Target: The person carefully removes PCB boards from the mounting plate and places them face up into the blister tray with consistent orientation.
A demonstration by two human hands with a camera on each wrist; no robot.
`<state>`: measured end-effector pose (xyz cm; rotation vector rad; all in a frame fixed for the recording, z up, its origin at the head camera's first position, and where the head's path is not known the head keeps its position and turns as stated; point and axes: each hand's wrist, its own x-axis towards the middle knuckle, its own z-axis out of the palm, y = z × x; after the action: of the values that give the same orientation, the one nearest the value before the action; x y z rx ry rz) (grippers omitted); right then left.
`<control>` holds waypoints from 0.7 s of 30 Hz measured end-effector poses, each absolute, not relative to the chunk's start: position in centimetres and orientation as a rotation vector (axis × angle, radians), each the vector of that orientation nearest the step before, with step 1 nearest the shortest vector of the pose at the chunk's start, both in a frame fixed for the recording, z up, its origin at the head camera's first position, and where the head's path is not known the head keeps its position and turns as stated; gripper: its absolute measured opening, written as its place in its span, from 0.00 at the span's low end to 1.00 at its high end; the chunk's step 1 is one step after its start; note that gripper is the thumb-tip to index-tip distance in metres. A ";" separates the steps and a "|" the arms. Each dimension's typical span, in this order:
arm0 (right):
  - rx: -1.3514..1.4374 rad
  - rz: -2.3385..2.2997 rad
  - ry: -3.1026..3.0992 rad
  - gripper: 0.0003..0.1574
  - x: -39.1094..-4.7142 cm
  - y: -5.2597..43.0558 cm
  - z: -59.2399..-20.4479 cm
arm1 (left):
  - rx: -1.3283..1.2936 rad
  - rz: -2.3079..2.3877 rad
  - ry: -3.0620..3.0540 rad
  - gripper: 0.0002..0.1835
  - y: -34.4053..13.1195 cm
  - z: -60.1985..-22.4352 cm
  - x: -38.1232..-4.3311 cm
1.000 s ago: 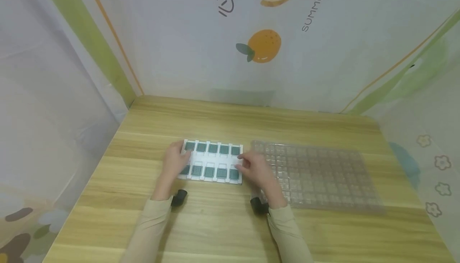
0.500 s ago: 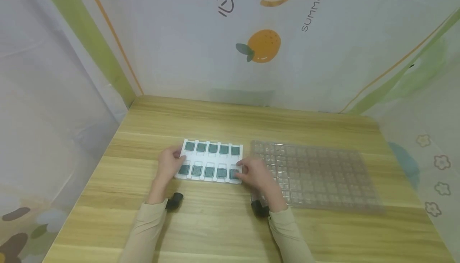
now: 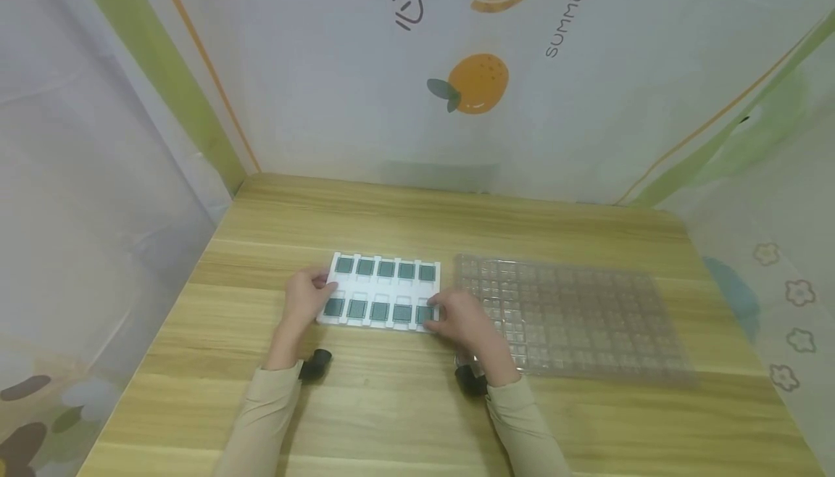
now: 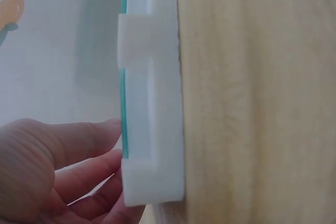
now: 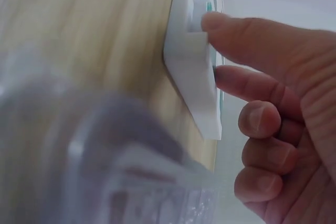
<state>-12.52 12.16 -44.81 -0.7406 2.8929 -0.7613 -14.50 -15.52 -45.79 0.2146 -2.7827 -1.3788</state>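
Note:
A white tray point(image 3: 375, 290) lies on the table and carries two rows of green square chips, each seated in its own notched pocket. My left hand point(image 3: 305, 300) grips the tray's left edge, its thumb over the top and the fingers at the side; the left wrist view has this hand point(image 4: 79, 166) right by the tray's end. At the near right corner, my right hand point(image 3: 464, 319) pinches a chip point(image 3: 425, 314) across its near and far edges with thumb and index finger. In the right wrist view the other fingers point(image 5: 260, 156) are curled beside the tray.
A clear plastic tray point(image 3: 574, 317) with a grid of compartments lies to the right, partly under my right wrist and forearm. The wooden table point(image 3: 391, 412) ends at a white printed curtain point(image 3: 326, 100) behind and at both sides.
My left hand has drawn back left from over the tray to its left edge. The right thumb and index finger have shifted slightly nearer around the corner chip. Both trays stay in place.

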 end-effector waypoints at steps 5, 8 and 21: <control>-0.797 -0.714 2.919 0.17 -12.6 12.1 -44.9 | 0.201 -1.382 -2.776 0.18 -15.6 -45.9 -14.5; -0.817 -0.686 2.935 0.17 -12.6 12.0 -44.9 | 0.191 -1.377 -2.770 0.18 -15.5 -45.9 -14.6; -0.796 -0.696 2.919 0.17 -12.6 12.0 -45.1 | 0.213 -1.363 -2.781 0.18 -15.5 -45.8 -14.5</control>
<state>-12.64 11.98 -45.08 -0.7958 2.9191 -0.6964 -14.47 -15.49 -45.84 0.2128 -2.7810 -1.3626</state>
